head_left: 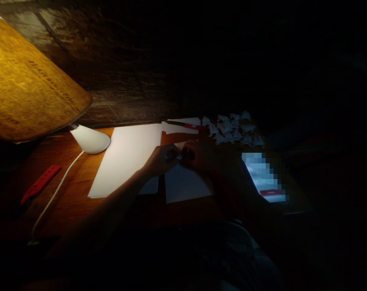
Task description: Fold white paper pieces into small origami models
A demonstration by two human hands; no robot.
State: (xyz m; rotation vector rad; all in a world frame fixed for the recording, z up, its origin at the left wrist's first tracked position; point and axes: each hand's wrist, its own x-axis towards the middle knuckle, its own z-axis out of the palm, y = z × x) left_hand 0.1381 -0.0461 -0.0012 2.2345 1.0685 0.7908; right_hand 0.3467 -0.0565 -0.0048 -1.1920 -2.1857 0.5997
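In the middle of the table, my left hand (162,158) and my right hand (198,154) meet with fingers curled, pinching a small folded piece of paper (179,157) between them. Its shape is mostly hidden by the fingers and the dim light. Beneath both hands lies a white sheet of paper (185,186). To the left is a larger stack of white paper (128,155). Beyond my hands, a knife with a red handle (191,126) rests on smaller paper pieces (174,128). Several small folded paper shapes (231,130) are heaped beyond my right hand.
A lit phone (266,178) lies right of my right arm. At the left stands a lamp with a yellow-brown shade (34,81) and white base (91,140); its white cable (56,192) crosses the wooden table (77,182) beside a red bar-shaped object (41,182). The right side is dark.
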